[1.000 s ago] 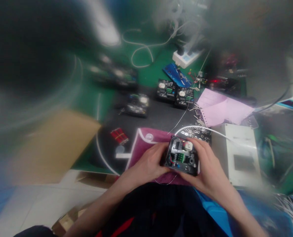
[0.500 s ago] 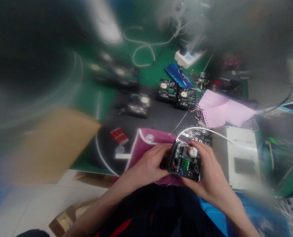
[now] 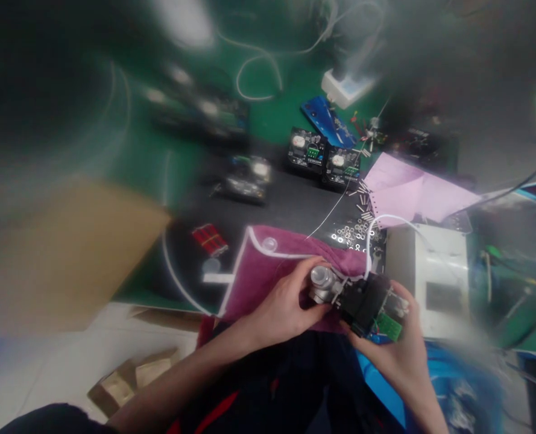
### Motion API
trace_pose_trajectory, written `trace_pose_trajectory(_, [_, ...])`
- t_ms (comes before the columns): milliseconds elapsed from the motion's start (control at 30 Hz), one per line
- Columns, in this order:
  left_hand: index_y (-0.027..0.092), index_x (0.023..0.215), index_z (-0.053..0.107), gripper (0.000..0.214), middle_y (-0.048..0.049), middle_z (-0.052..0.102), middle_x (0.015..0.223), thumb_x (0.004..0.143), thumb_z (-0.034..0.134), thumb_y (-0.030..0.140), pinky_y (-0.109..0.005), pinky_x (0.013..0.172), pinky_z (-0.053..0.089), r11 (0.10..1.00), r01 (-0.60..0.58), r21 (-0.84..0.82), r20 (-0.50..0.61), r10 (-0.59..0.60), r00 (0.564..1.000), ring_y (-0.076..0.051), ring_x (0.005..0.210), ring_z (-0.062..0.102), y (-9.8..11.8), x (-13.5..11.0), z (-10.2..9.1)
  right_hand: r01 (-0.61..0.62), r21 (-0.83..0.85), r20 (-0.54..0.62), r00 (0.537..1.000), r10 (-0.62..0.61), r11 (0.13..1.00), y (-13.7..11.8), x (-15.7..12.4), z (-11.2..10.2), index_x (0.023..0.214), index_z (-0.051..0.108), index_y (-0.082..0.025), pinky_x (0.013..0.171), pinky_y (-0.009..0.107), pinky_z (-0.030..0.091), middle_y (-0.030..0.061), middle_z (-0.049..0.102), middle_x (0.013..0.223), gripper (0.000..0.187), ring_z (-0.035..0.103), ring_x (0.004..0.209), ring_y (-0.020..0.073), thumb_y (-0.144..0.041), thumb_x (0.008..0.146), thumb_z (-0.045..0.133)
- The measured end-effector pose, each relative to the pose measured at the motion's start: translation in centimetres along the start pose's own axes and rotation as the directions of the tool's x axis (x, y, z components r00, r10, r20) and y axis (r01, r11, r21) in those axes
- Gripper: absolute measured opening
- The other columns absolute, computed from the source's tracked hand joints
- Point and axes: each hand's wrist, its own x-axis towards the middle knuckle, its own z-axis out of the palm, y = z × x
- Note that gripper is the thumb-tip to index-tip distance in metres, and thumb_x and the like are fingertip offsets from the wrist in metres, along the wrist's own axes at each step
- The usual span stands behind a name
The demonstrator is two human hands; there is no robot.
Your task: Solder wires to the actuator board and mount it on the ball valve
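Both my hands hold a small black electronic module [image 3: 362,298] with a green board and a white cable, just above a purple cloth [image 3: 272,271]. My left hand [image 3: 286,307] pinches the silver metal fitting [image 3: 322,282] at the module's left end. My right hand [image 3: 387,337] cups the module's body from below and from the right, fingers wrapped round it. The module lies turned on its side, its green board facing right.
A white box [image 3: 435,271] stands right of my hands. Behind lie loose screws and washers [image 3: 356,232], pink paper [image 3: 412,193], two black circuit modules [image 3: 324,157], a blue board [image 3: 326,117], a red part [image 3: 210,238], a white power strip [image 3: 346,84] and a cardboard sheet [image 3: 69,247].
The module has been turned from open face up onto its side and shifted right. My left hand moved from its side onto the metal fitting. The view tilted slightly.
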Motion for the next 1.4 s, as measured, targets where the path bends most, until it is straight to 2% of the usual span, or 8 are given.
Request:
trace_pose_trajectory(100, [0.025, 0.152, 0.048, 0.065, -0.0090, 0.068, 0.146, 0.093, 0.074, 0.019, -0.044, 0.116, 0.055, 1.000, 0.022, 0.010, 0.050, -0.022, 0.998, -0.026, 0.131, 0.069, 0.2, 0.2, 0.0, -0.037, -0.008, -0.056, 0.998, 0.036, 0.999, 0.1, -0.6, 0.4, 0.155, 0.045, -0.025, 0.101, 0.051, 0.059, 0.0120, 0.059, 0.141, 0.105, 0.067, 0.118, 0.0326, -0.040, 0.064, 0.096])
trace_pose_trajectory(267, [0.024, 0.150, 0.051, 0.061, -0.0066, 0.071, 0.141, 0.094, 0.076, 0.025, -0.038, 0.111, 0.058, 0.999, -0.030, 0.034, 0.052, 0.028, 0.998, -0.025, 0.126, 0.072, 0.4, 0.4, -0.4, -0.066, -0.079, -0.126, 0.990, 0.055, 0.995, -0.8, -0.2, 0.2, 0.145, 0.054, -0.021, 0.091, 0.047, 0.062, 0.0121, 0.066, 0.129, 0.096, 0.070, 0.106, 0.0308, -0.052, 0.065, 0.096])
trace_pose_trajectory(433, [0.026, 0.149, 0.054, 0.061, -0.0040, 0.072, 0.138, 0.093, 0.077, 0.024, -0.035, 0.112, 0.056, 0.997, -0.079, 0.011, 0.062, 0.078, 0.995, -0.022, 0.126, 0.071, 0.3, 0.4, -0.5, 0.066, -0.016, 0.013, 0.998, -0.066, 0.998, 0.3, 0.0, -0.5, 0.149, 0.050, -0.023, 0.096, 0.049, 0.062, 0.0128, 0.063, 0.136, 0.096, 0.071, 0.112, 0.0320, -0.041, 0.067, 0.095])
trace_pose_trajectory(600, [0.025, 0.151, 0.054, 0.062, -0.0066, 0.070, 0.143, 0.094, 0.078, 0.030, -0.040, 0.116, 0.055, 0.992, -0.115, 0.048, 0.041, 0.114, 0.993, -0.025, 0.131, 0.069, -0.1, 0.2, -0.5, 0.057, -0.050, -0.030, 0.998, -0.059, 0.997, 0.5, -0.2, -0.6, 0.149, 0.051, -0.024, 0.097, 0.049, 0.062, 0.0120, 0.063, 0.135, 0.096, 0.071, 0.112, 0.0323, -0.040, 0.066, 0.095])
trace_pose_trajectory(767, [0.025, 0.153, 0.054, 0.068, -0.0063, 0.070, 0.146, 0.092, 0.082, 0.035, -0.040, 0.118, 0.055, 0.989, -0.135, 0.056, 0.053, 0.132, 0.990, -0.025, 0.133, 0.069, -0.3, 0.3, -0.7, 0.087, -0.033, 0.044, 0.995, -0.085, 0.996, 0.5, 0.6, -1.1, 0.148, 0.052, -0.023, 0.105, 0.051, 0.059, 0.0117, 0.063, 0.137, 0.096, 0.070, 0.117, 0.0335, -0.043, 0.065, 0.097])
trace_pose_trajectory(1033, [0.024, 0.153, 0.055, 0.073, -0.0062, 0.070, 0.146, 0.089, 0.086, 0.037, -0.041, 0.118, 0.055, 0.994, -0.097, 0.039, 0.047, 0.095, 0.994, -0.026, 0.132, 0.070, -0.7, 0.2, -0.9, 0.154, -0.128, 0.083, 0.986, -0.145, 0.980, -1.0, 1.5, -1.9, 0.147, 0.052, -0.022, 0.095, 0.046, 0.063, 0.0119, 0.068, 0.130, 0.086, 0.073, 0.110, 0.0318, -0.046, 0.073, 0.091])
trace_pose_trajectory(1233, [0.027, 0.153, 0.055, 0.074, -0.0043, 0.073, 0.140, 0.087, 0.088, 0.037, -0.038, 0.109, 0.060, 0.998, -0.068, 0.015, 0.038, 0.068, 0.997, -0.025, 0.121, 0.075, -0.6, 0.2, -1.0, 0.067, -0.089, 0.054, 0.997, -0.062, 0.994, -0.3, 2.1, -1.5, 0.146, 0.050, -0.022, 0.092, 0.047, 0.063, 0.0117, 0.066, 0.129, 0.097, 0.072, 0.107, 0.0326, -0.046, 0.064, 0.096])
trace_pose_trajectory(1400, [0.026, 0.150, 0.057, 0.074, -0.0020, 0.075, 0.136, 0.084, 0.091, 0.031, -0.034, 0.107, 0.059, 0.998, -0.057, -0.009, 0.043, 0.057, 0.997, -0.023, 0.118, 0.075, -0.5, 0.4, -1.2, 0.070, -0.061, 0.129, 0.990, -0.062, 0.996, 0.0, 2.5, -1.6, 0.149, 0.048, -0.023, 0.092, 0.045, 0.062, 0.0105, 0.065, 0.130, 0.100, 0.071, 0.107, 0.0310, -0.037, 0.062, 0.097])
